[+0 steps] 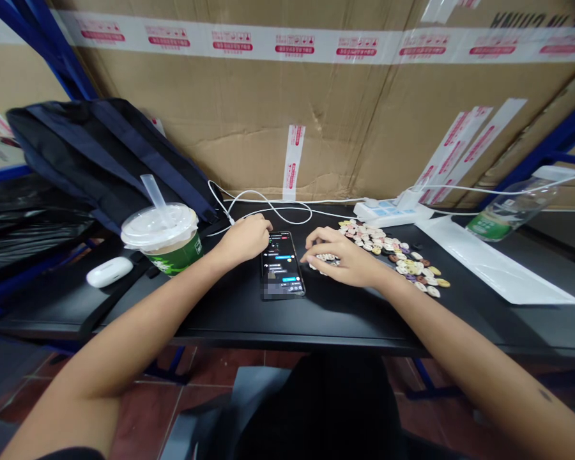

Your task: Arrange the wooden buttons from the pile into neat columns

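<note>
A phone (282, 271) lies flat on the black table, its screen lit with a chat page. At its upper left corner is my left hand (250, 236), with the fingers curled in; what they hold, if anything, is hidden. A white cable end shows just behind that hand. My right hand (338, 257) hovers at the phone's right edge, palm down with the fingers apart and nothing visible in them. Some small pale button-like pieces (326, 257) lie under it. To its right spreads a bigger pile of multicoloured button-like pieces (383, 241).
On the left stand a lidded drink cup (172, 252) with a straw, a white earbud case (109, 272) and a dark backpack (119, 147). At the back right are a white power strip (393, 212), a white flat packet (498, 262) and a tilted plastic bottle (508, 207). Cardboard boxes (230, 102) rise behind.
</note>
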### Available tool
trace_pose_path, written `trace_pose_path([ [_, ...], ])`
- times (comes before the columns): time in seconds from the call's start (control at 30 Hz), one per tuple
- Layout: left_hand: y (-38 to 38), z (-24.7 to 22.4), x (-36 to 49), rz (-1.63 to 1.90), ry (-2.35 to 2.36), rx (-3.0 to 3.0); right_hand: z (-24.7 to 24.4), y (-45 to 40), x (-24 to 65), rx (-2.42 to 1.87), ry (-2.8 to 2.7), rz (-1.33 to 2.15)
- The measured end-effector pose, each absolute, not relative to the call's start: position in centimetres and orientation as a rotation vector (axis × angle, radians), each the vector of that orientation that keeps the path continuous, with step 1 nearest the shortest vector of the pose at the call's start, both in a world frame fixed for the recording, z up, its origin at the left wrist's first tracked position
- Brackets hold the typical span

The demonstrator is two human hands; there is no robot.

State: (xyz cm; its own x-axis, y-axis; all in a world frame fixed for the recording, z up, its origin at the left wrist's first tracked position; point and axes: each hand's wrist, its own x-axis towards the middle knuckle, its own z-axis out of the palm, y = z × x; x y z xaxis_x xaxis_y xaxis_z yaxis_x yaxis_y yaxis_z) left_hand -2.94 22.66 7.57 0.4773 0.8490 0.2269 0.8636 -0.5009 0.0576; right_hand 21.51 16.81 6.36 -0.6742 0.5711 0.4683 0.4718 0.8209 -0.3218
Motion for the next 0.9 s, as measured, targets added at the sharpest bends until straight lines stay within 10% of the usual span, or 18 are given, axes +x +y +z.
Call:
trace_pose_path([
  [0.9, 22.2, 7.7, -2.8, -0.346, -1.505, -2.623, 6.2, 17.1, 21.6, -0.783, -2.444, 0.211],
])
